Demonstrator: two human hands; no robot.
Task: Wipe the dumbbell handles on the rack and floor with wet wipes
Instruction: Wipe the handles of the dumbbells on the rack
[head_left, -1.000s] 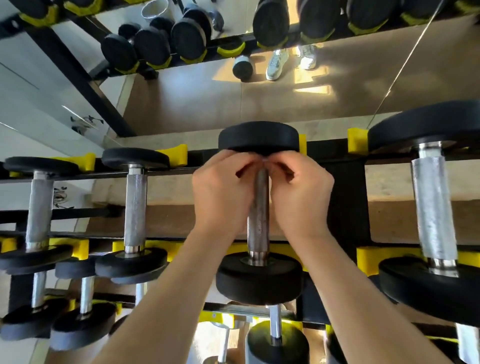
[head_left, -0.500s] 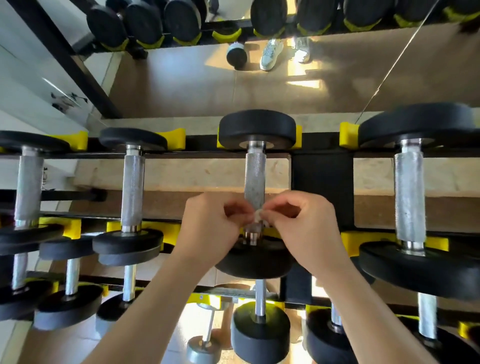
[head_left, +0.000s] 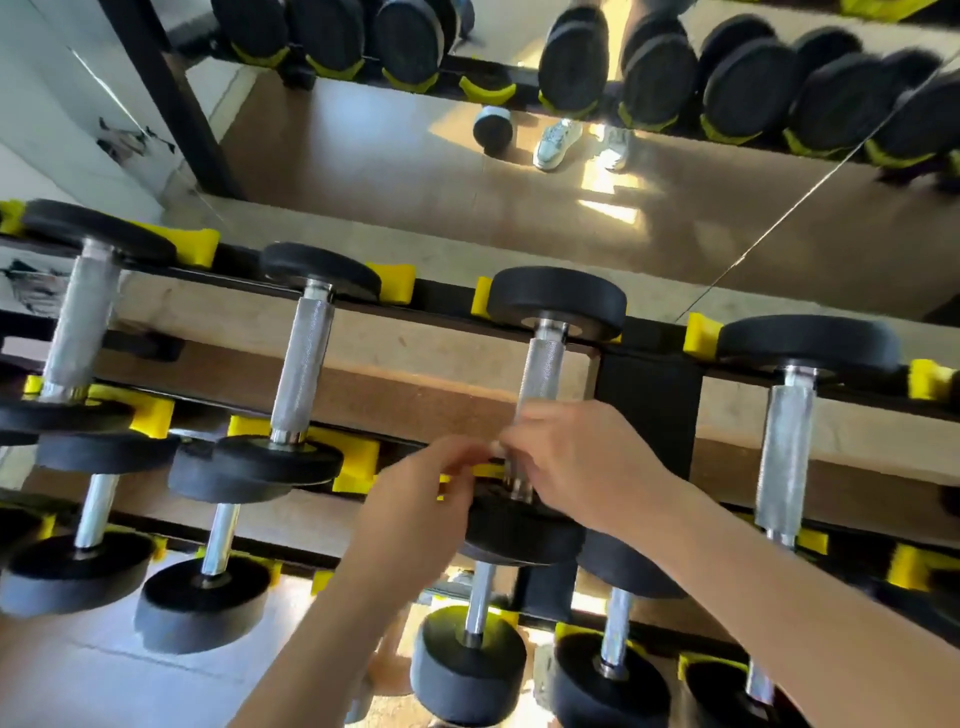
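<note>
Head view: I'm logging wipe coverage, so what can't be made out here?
Head view:
- wet wipe: pale speck between left hand and right hand, motion-blurred.
- handle: lower end behind right hand.
- both grips: blurred.
- bottom dumbbells: cut by frame edge.

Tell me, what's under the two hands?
The near end of a silver dumbbell handle and its black weight. The left hand and right hand hide any wipe.

Four dumbbells side by side on rack upper tier, more on tier below. Mirror behind rack. Left hand and right hand meet at near end of third handle.
</note>
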